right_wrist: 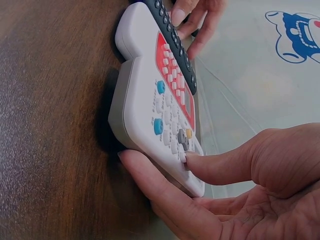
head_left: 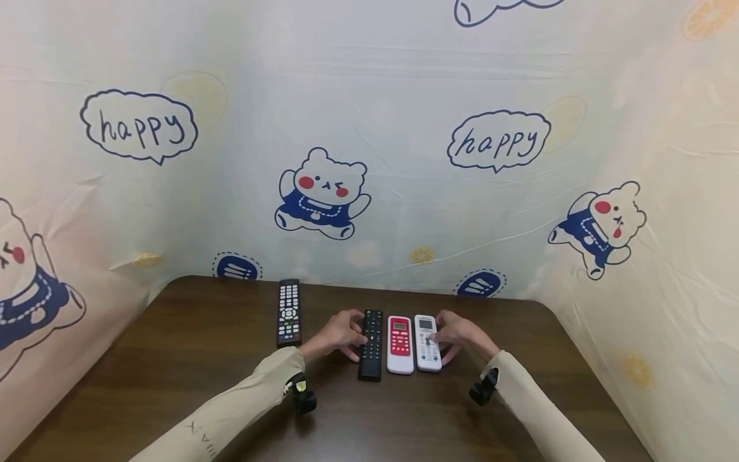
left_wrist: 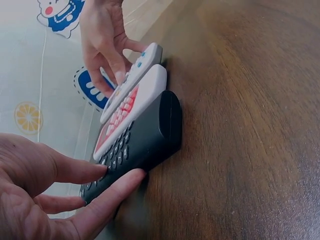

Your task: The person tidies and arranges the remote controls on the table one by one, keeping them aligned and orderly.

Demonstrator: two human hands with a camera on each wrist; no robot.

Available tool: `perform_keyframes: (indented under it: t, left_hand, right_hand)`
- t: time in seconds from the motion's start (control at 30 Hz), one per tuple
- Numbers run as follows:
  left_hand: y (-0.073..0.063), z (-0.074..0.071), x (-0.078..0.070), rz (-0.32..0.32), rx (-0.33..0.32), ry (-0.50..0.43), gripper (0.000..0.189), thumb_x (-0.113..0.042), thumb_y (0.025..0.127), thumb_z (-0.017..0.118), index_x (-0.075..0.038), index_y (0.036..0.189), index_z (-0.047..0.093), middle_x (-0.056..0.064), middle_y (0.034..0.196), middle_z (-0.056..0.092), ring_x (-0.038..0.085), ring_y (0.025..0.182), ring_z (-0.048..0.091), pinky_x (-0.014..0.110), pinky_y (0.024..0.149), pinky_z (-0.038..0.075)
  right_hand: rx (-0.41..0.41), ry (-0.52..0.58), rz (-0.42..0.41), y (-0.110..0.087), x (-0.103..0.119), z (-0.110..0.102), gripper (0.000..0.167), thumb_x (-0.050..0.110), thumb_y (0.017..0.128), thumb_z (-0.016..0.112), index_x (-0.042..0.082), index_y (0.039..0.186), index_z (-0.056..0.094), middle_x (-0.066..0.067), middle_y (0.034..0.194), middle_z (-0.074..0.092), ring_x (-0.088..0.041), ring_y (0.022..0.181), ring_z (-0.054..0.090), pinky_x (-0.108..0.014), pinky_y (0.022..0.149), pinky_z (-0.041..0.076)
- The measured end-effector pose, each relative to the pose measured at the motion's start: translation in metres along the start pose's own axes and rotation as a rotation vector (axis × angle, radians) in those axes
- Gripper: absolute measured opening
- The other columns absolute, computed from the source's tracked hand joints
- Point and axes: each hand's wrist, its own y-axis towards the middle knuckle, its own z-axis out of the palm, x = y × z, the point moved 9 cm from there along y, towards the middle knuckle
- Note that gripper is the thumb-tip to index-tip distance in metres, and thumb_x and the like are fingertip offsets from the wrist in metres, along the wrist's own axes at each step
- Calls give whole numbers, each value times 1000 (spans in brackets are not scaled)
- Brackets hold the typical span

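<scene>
A slim black remote control (head_left: 371, 346), a red-and-white remote control (head_left: 399, 344) and a white remote control (head_left: 428, 343) with a small screen lie side by side on the table. My left hand (head_left: 342, 332) pinches the outer left edge of the black remote, one digit over its buttons and others along its side, as the left wrist view shows. At the opposite end of the row, my right hand (head_left: 458, 333) holds the white remote by its right edge, thumb on its face. In the right wrist view, the red-and-white remote (right_wrist: 137, 31) is pressed close between its neighbours.
A longer black remote control (head_left: 288, 312) with white buttons lies apart, farther left and back on the brown wooden table (head_left: 190, 359). A printed curtain (head_left: 404, 212) rises along the table's back and sides. Each sleeve's cuff carries a black wrist camera (head_left: 305, 399).
</scene>
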Motion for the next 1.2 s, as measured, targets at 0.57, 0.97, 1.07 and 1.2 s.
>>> perform_keyframes:
  t: [0.57, 0.97, 1.07, 1.2]
  left_hand:
    - [-2, -4, -2, -19, -4, 6, 65, 11, 90, 70, 9, 150, 44, 24, 112, 60, 33, 89, 72, 40, 63, 65]
    - [3, -13, -11, 35, 2, 100, 64, 2, 90, 74, 6, 148, 47, 21, 111, 64, 28, 90, 71, 41, 76, 65]
    - [3, -17, -17, 81, -7, 149, 64, 0, 90, 76, 5, 147, 48, 21, 112, 66, 26, 89, 69, 41, 77, 64]
    - [3, -23, -20, 115, -18, 180, 63, -3, 90, 77, 4, 147, 50, 23, 119, 65, 25, 91, 68, 42, 80, 63]
  right_hand:
    - [10, -17, -12, -1, 1, 0, 53, 2, 99, 68, -6, 144, 42, -26, 111, 57, -35, 92, 70, -39, 68, 66]
    - [14, -37, -25, -1, 3, 0, 54, 3, 100, 68, -7, 145, 40, -25, 110, 57, -35, 93, 70, -38, 68, 66]
    - [16, -36, -27, -1, 4, 0, 54, 3, 100, 68, -7, 145, 40, -25, 110, 57, -35, 93, 70, -38, 68, 66]
    - [19, -29, -22, -1, 3, 1, 54, 2, 99, 68, -7, 144, 40, -26, 110, 57, -36, 94, 70, -39, 69, 66]
